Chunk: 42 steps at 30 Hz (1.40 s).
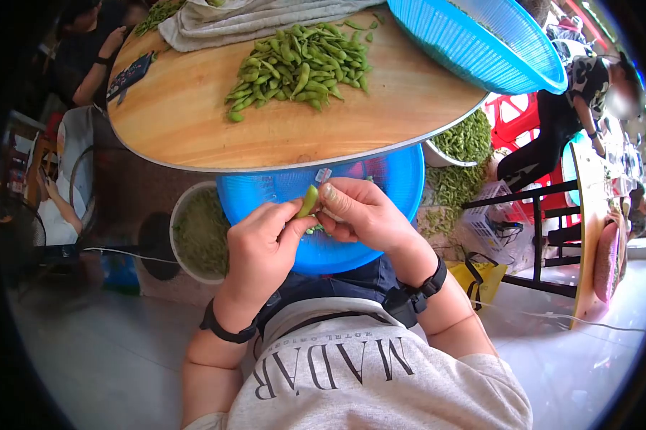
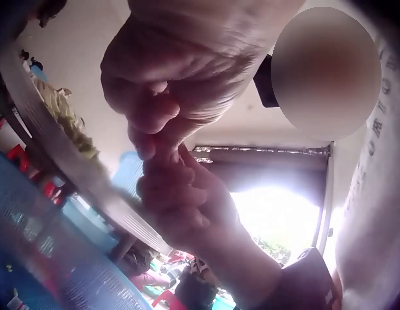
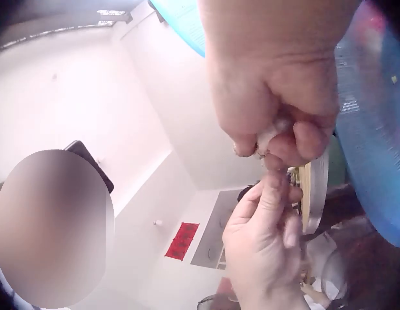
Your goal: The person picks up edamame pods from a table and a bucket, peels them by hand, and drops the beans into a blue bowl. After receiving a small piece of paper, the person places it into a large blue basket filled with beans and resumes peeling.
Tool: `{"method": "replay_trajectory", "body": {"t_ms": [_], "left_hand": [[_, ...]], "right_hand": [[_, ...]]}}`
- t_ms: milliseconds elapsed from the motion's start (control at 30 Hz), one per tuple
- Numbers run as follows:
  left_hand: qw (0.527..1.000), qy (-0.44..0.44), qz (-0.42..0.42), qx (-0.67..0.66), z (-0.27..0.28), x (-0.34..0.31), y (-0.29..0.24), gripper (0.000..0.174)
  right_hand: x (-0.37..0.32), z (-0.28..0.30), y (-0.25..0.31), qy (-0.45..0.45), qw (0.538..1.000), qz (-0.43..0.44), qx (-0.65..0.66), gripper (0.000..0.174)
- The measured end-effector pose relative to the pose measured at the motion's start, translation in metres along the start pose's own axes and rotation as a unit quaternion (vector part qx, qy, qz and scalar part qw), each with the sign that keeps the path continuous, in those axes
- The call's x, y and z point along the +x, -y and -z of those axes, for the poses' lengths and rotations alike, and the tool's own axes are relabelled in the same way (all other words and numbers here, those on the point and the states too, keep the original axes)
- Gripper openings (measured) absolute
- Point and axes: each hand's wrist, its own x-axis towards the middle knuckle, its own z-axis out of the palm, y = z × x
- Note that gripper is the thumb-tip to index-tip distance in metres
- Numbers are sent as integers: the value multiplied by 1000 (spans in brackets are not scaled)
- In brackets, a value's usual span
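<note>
"Starting at the grip, what do we have in our fingers?"

"One green pod [image 1: 309,201], plump, smooth and slightly curved, its rounded end pointing up. Our left hand [image 1: 255,240] pinches it narrowly between thumb and forefinger."

"And our right hand [image 1: 369,215]?"

"Its thumb is right beside the pod, its fingers curled round one small pale thing [image 3: 271,137]; we cannot tell what that is."

"What do we wear at the wrists?"

"Two dark bands, one on the left wrist [image 1: 230,328] and one on the right wrist [image 1: 409,301]."

"Under our hands?"

"One round blue basin [image 1: 319,262] of shiny plastic, with a few small green bits in it."

"And past that?"

"One rounded wooden tabletop [image 1: 194,107], pale and grained, with one loose heap of pods [image 1: 301,68], too many for us to count. A few small green pieces lie apart from it."

"What sits around the heap?"

"One rumpled grey cloth [image 1: 219,25] behind it and one slatted blue basket [image 1: 480,54] at the right edge. Lower down we see two round containers of greenery: one tub [image 1: 174,233] at left, one bowl [image 1: 445,160] at right."
</note>
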Motion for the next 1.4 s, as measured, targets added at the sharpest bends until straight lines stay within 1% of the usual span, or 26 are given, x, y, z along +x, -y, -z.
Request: {"method": "replay_trajectory", "body": {"t_ms": [67,167,267,367,467,533,567,633,667,733,767,833,900,933,1033,1133,1167,1233,1267,1300,1333,1400], "left_hand": [[999,-18,-35,18,-1,-1,2,17],[999,-27,-41,15,-2,-4,2,16],[999,-23,-27,15,-2,-7,4,19],[997,-60,-38,-15,-9,-9,9,17],[995,-56,48,-74,-15,-17,13,15],[983,-62,95,-145,-21,-19,14,13],[975,-64,118,-179,-24,-19,13,13],[938,-72,198,-275,-27,-17,13,12],[914,-76,237,-321,-28,-16,14,13],[866,-79,282,-406,-32,-17,19,16],[838,-80,302,-447,-33,-15,21,18],[810,-50,341,-474,-31,-11,23,20],[772,-15,372,-515,-26,-9,31,22],[776,-2,378,-505,-25,-8,32,22],[788,37,394,-471,-25,-8,32,21],[816,45,379,-434,-26,-9,31,18],[828,49,370,-417,-28,-8,31,18],[852,56,352,-384,-31,-8,31,18],[856,56,351,-377,-32,-8,30,18],[860,57,349,-368,-32,-7,29,18],[864,57,347,-360,-32,-6,28,18],[868,85,356,-336,-33,-6,29,17]], "right_hand": [[0,-4,0,-3,1000,7,-20,35],[2,-6,-1,-4,999,26,-44,34],[4,-7,-5,-18,997,39,-61,33],[7,-9,-13,-41,996,58,-46,32],[8,-11,-19,-51,996,69,-7,31],[9,-11,-25,-55,995,67,39,30],[10,-11,-27,-59,994,70,55,29],[11,-12,-31,-68,991,77,84,27],[12,-14,-34,-86,989,99,67,26],[12,-16,-40,-121,982,141,33,24],[12,-15,-40,-127,980,154,-24,23],[6,-11,-41,-140,965,177,-134,21],[3,-2,-45,-116,959,177,-188,20],[1,4,-45,-104,955,178,-215,20],[-3,21,-35,-36,974,75,-210,21],[0,36,-29,-29,973,70,-220,24],[0,36,-26,-69,975,60,-204,25],[4,31,-23,-54,973,83,-207,21],[6,30,-23,-46,973,94,-207,20],[7,32,-23,-40,979,71,-189,20],[9,36,-24,-33,970,91,-222,19],[11,44,-30,-17,949,125,-289,18]]}}
